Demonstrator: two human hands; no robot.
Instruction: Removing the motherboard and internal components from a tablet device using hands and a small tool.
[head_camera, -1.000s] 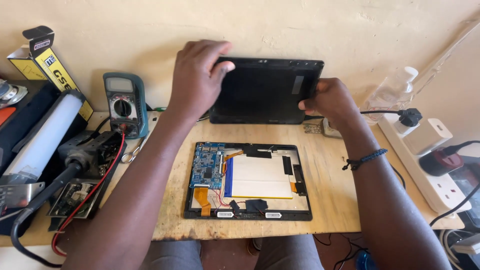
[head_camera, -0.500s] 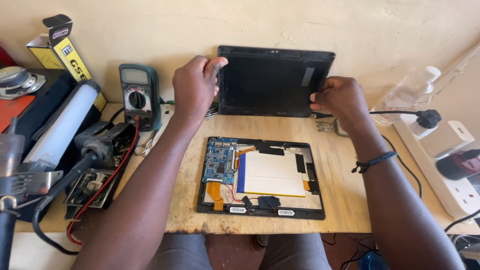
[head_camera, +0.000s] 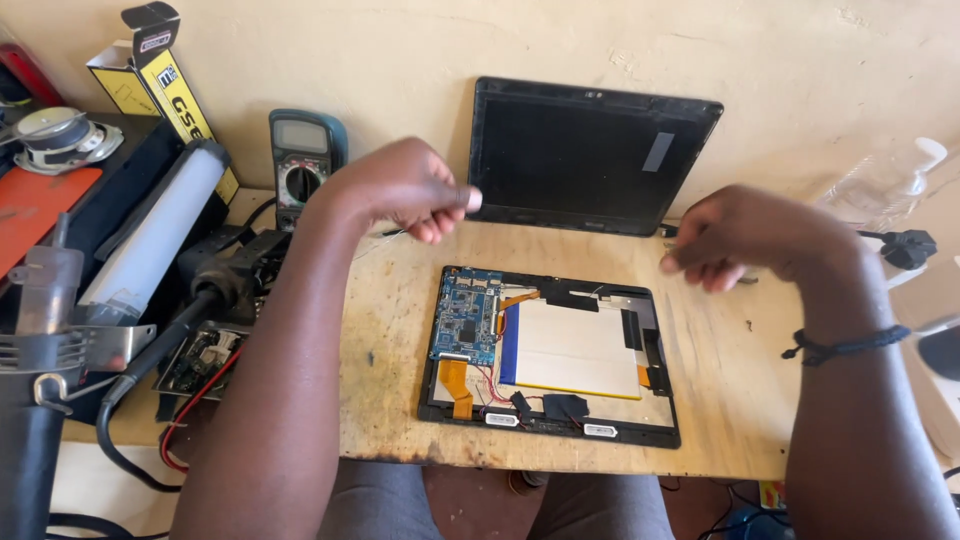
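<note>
An opened tablet body lies flat on the wooden board, showing its blue circuit board, white battery and orange ribbon cables. A black back cover leans upright against the wall behind it. My left hand hovers over the board to the left of the cover, fingers loosely curled, holding nothing. My right hand hovers at the cover's lower right, fingers also curled and empty. A dark band circles my right wrist.
A multimeter stands at the wall on the left. Further left are a white tube lamp, a yellow box, a hot-air tool with cables and a small circuit board. A clear plastic bottle and a plug sit at right.
Both hands held the black cover by its sides a second ago. They have let go, leaving it propped against the wall, and drawn back toward me.
</note>
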